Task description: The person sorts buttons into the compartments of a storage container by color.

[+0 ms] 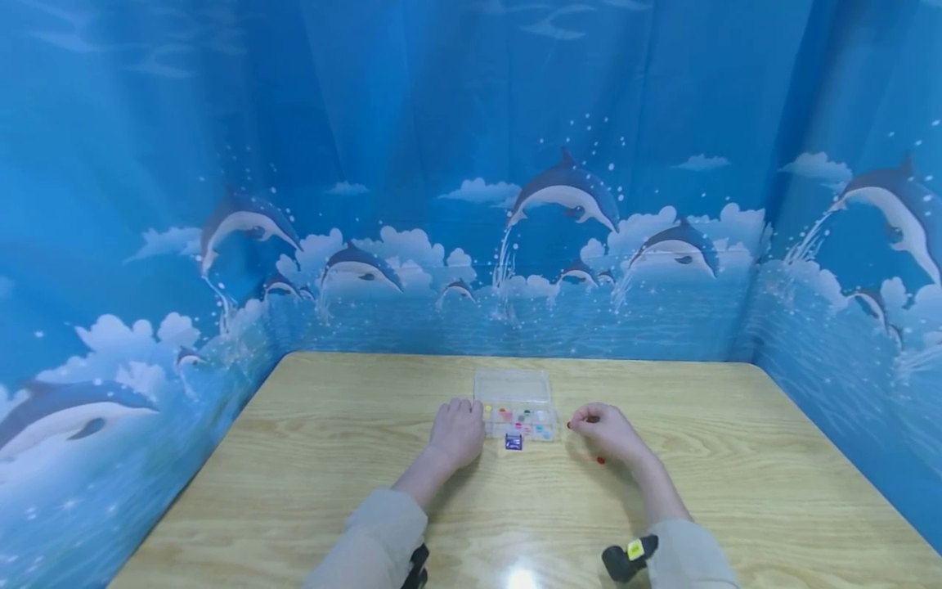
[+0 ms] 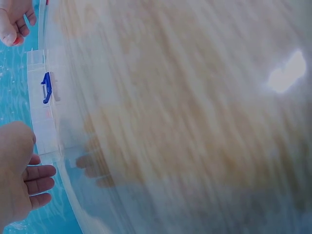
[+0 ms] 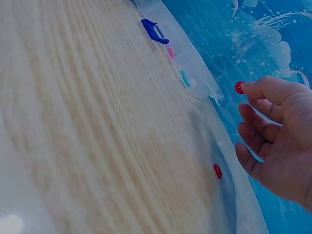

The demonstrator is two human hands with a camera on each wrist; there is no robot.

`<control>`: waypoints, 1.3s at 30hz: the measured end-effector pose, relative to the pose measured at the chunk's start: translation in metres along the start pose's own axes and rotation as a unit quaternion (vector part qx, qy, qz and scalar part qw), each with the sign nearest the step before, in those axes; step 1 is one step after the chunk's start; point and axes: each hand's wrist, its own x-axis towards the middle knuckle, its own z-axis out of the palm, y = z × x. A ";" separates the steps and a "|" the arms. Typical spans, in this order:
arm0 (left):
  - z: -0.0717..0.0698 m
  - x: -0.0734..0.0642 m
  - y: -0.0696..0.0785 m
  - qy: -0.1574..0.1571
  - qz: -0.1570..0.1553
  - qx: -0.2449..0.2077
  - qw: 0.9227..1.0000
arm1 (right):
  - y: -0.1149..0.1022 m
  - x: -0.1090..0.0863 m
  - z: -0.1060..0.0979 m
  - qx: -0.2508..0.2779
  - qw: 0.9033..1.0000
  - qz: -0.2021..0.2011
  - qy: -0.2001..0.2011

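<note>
My right hand (image 1: 609,431) pinches a small red button (image 3: 239,87) between thumb and index finger, just right of a clear plastic box; its other fingers are loosely bent. A second red button (image 3: 218,171) lies on the table below that hand. The box (image 1: 545,414) stands with its lid (image 1: 513,384) tipped back. Several small coloured pieces sit in its compartments, and a blue latch (image 1: 513,442) is at its front. My left hand (image 1: 458,432) rests at the box's left end, its fingers (image 2: 40,185) fairly straight. Whether it presses on the box is hard to tell.
The wood-grain table (image 1: 353,425) reflects a bright light near its front edge. A blue dolphin-print curtain (image 1: 441,164) hangs behind it and along both sides. A black wrist device (image 1: 625,559) with a yellow label is on the right forearm.
</note>
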 end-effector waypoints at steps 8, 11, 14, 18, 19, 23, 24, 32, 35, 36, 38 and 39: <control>-0.005 -0.002 0.001 0.006 0.004 -0.003 1.000 | -0.009 0.006 0.007 -0.006 1.000 -0.016 0.008; -0.005 -0.002 0.000 0.007 0.006 0.000 1.000 | -0.013 0.008 0.010 0.008 1.000 -0.013 0.002; -0.004 -0.002 0.000 0.008 0.007 -0.001 1.000 | -0.016 0.010 0.012 0.009 1.000 -0.021 -0.001; -0.004 -0.002 0.000 0.005 0.005 -0.005 1.000 | -0.020 0.013 0.016 0.002 0.999 -0.034 0.000; -0.004 -0.002 0.000 0.004 0.005 -0.005 1.000 | -0.022 0.014 0.016 0.001 0.999 -0.039 -0.001; -0.004 -0.002 0.001 0.000 0.003 -0.002 1.000 | -0.027 0.015 0.021 0.002 0.998 -0.057 -0.003; -0.004 -0.002 0.001 -0.001 0.003 0.000 1.000 | -0.029 0.015 0.022 0.001 0.998 -0.061 -0.004; -0.003 -0.002 0.002 -0.006 0.000 -0.004 1.000 | -0.038 0.018 0.032 0.016 0.998 -0.059 -0.011; -0.003 -0.002 0.002 0.000 0.002 -0.010 1.000 | -0.041 0.020 0.036 0.030 0.998 -0.058 -0.015; -0.003 -0.002 0.002 0.000 0.002 -0.010 1.000 | -0.041 0.020 0.038 0.033 0.998 -0.055 -0.016; -0.002 -0.002 0.002 0.000 0.001 -0.010 1.000 | -0.041 0.022 0.041 0.036 0.998 -0.053 -0.014; -0.001 -0.002 0.002 0.000 0.001 -0.010 1.000 | -0.041 0.024 0.043 0.037 0.998 -0.052 -0.013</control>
